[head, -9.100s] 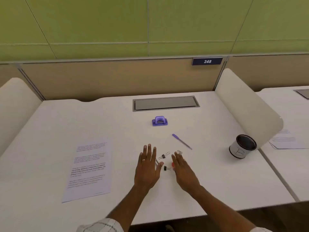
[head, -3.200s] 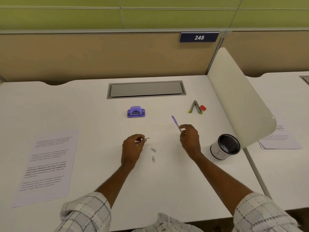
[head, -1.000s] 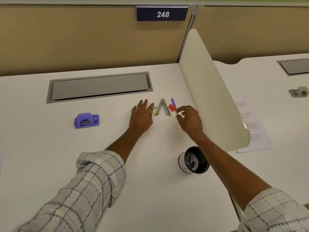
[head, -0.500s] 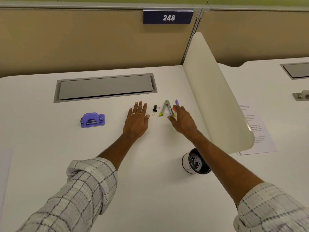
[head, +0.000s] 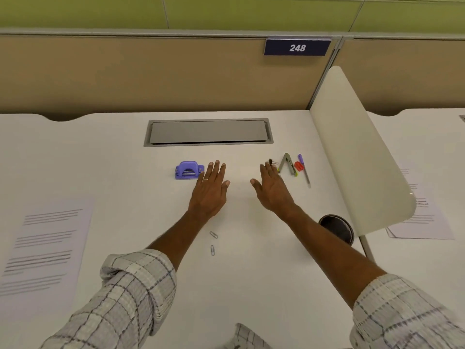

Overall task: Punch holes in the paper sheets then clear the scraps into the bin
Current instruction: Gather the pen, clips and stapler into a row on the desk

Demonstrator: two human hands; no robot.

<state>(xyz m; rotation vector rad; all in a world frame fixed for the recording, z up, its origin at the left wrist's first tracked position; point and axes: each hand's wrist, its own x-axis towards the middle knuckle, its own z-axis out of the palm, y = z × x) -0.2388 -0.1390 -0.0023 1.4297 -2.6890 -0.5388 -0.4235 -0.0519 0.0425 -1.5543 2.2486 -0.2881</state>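
Observation:
A purple hole punch [head: 189,170] stands on the white desk [head: 125,172], just left of my left hand [head: 210,190]. That hand lies flat with spread fingers and holds nothing, its fingertips beside the punch. My right hand [head: 271,188] is also flat and empty, fingertips close to a black binder clip [head: 271,161]. A printed paper sheet [head: 42,253] lies at the desk's left front. The small round bin [head: 337,229], dark inside, stands at the right, partly hidden behind my right forearm.
A grey folded tool [head: 288,164], a red clip [head: 299,166] and a purple pen [head: 304,170] lie right of my right hand. Two paper clips [head: 212,243] lie between my forearms. A white divider panel [head: 357,152] bounds the desk's right side; more papers [head: 420,217] lie beyond it.
Both hands have drawn back from the tool, clip and pen group and shifted left; my left hand now lies beside the hole punch. The view has swung left, showing the paper sheet again.

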